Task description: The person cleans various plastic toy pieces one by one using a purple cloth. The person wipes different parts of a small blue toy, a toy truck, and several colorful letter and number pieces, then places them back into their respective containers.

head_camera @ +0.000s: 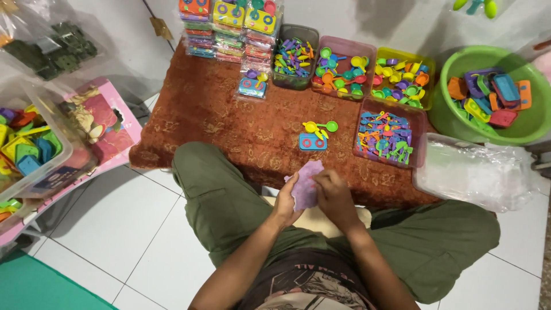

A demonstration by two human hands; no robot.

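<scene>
Both hands meet over my lap at the near edge of a rust-red patterned rug [229, 115]. My left hand [285, 202] holds a flat purple plastic toy tray [305, 182] from below. My right hand [333, 192] pinches the tray's right edge, fingers closed on it. Just beyond the hands, on the rug, lies a small blue toy stove [312, 142] with a yellow and a green toy spoon [321, 127] on top of it.
Clear tubs of small coloured toy utensils [344, 69] line the rug's far side, beside stacked packed toy sets [227, 28]. A green basin [488, 95] of toy trays and a pile of clear bags [476, 169] sit right. A bin of toys [26, 149] stands left.
</scene>
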